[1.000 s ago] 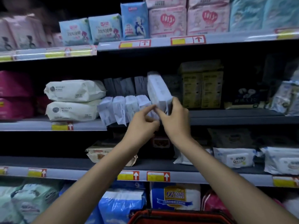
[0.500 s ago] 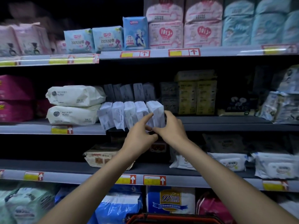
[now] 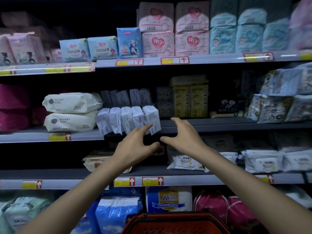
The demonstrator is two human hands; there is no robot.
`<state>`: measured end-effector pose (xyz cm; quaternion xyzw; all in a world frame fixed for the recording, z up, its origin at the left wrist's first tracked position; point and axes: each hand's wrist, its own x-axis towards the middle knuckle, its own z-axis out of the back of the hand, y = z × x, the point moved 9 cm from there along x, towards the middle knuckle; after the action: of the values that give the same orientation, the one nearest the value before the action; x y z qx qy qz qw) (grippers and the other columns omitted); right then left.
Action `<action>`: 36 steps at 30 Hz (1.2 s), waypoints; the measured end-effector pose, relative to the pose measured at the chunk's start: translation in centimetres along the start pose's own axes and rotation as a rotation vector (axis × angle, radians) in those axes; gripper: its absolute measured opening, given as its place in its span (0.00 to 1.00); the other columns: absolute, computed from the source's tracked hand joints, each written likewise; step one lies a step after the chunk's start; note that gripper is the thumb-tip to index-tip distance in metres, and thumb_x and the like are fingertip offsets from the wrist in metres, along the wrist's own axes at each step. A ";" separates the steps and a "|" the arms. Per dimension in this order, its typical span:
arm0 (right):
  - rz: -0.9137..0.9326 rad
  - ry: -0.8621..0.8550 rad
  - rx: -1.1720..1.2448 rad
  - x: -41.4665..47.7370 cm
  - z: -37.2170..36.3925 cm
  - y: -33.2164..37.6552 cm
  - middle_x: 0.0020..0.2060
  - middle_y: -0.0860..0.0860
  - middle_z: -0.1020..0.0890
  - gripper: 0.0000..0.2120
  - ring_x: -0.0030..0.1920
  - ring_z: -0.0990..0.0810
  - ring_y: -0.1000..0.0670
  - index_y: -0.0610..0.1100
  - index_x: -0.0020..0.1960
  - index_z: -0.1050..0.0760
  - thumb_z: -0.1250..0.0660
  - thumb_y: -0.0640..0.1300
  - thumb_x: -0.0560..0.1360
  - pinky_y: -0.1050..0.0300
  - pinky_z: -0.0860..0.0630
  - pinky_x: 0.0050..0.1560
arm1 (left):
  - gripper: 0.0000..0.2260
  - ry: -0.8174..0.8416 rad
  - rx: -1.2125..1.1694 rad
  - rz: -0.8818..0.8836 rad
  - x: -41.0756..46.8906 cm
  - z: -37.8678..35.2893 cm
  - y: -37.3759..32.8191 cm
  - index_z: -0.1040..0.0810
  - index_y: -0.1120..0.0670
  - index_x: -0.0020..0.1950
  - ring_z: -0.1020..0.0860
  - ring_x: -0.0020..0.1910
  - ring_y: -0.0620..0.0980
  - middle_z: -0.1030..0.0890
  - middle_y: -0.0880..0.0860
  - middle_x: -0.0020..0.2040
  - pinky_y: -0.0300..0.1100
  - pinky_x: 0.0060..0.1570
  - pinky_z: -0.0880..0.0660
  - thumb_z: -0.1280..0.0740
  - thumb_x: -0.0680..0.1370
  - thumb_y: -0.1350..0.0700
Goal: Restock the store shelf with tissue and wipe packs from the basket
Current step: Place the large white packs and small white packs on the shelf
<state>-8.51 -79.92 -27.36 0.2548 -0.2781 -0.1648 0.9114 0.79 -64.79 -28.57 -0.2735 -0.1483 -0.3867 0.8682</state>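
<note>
Grey metal middle shelf (image 3: pixel 219 125), front edge, left of centre: a row of five small white plastic-wrapped tissue packs (image 3: pixel 126 120). They stand on end, side by side and touching, all leaning left, with their lower ends overhanging the shelf lip. The print on them is too small to read. The rightmost pack (image 3: pixel 152 118) closes the row.

Left hand (image 3: pixel 135 146): wide, fingers spread, holding nothing. Its index fingertip overlaps the lower edge of the rightmost pack; contact or not, cannot tell. The thumb points right, below the shelf lip.

Right hand (image 3: pixel 183 135): also wide, fingers loosely arched in front of the shelf edge just right of the row. It holds nothing and is clear of the packs. The two thumb tips are near each other but apart.

Behind the row stands a second rank of dark grey packs (image 3: pixel 125 97), deep in shadow, labels unreadable. Left of the row are two large white soft wipe packs (image 3: pixel 70 112), stacked flat; whether the row's left end touches them is unclear. To the right are yellow cartons (image 3: pixel 190 98), dim.

A tan flat pack (image 3: pixel 94 162) on the lower shelf (image 3: pixel 42 173) is partly hidden behind the left wrist.

Red plastic mesh basket (image 3: pixel 173 223) at the bottom edge of view: only the far rim and a strip of wall show, contents cut off.
</note>
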 end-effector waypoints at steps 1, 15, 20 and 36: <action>-0.001 0.017 -0.026 -0.6 0.1 -0.4 0.78 0.50 0.37 0.44 0.76 0.35 0.46 0.51 0.82 0.44 0.26 0.61 0.74 0.50 0.30 0.67 | 0.36 0.001 0.065 -0.020 -0.5 -0.1 -0.3 0.41 0.39 0.82 0.27 0.71 0.52 0.27 0.49 0.72 0.52 0.62 0.24 0.34 0.77 0.33; -0.056 0.503 -0.443 -12.1 -9.2 -14.7 0.81 0.46 0.67 0.63 0.81 0.68 0.41 0.56 0.82 0.68 0.28 0.74 0.67 0.39 0.58 0.81 | 0.48 0.285 0.358 -0.123 -10.5 -14.4 3.1 0.55 0.39 0.85 0.47 0.83 0.60 0.48 0.53 0.85 0.61 0.76 0.38 0.55 0.68 0.21; -0.157 0.741 -0.481 -17.2 -15.6 -21.3 0.82 0.42 0.65 0.64 0.82 0.65 0.38 0.55 0.83 0.67 0.25 0.70 0.67 0.39 0.56 0.81 | 0.47 0.502 0.346 -0.057 -15.1 -23.2 7.2 0.58 0.37 0.84 0.47 0.84 0.57 0.49 0.51 0.85 0.61 0.76 0.36 0.49 0.69 0.21; -0.030 1.231 -0.678 -28.6 -28.2 -29.5 0.75 0.39 0.36 0.37 0.73 0.33 0.36 0.46 0.82 0.46 0.33 0.54 0.79 0.42 0.32 0.72 | 0.44 1.203 0.408 -0.098 -28.4 -47.2 11.9 0.49 0.46 0.85 0.34 0.76 0.65 0.34 0.58 0.79 0.67 0.70 0.32 0.42 0.76 0.25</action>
<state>-19.14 -80.87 -76.05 0.0072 0.3585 -0.0808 0.9300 -6.78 -69.30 -84.22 0.1694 0.2823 -0.4759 0.8156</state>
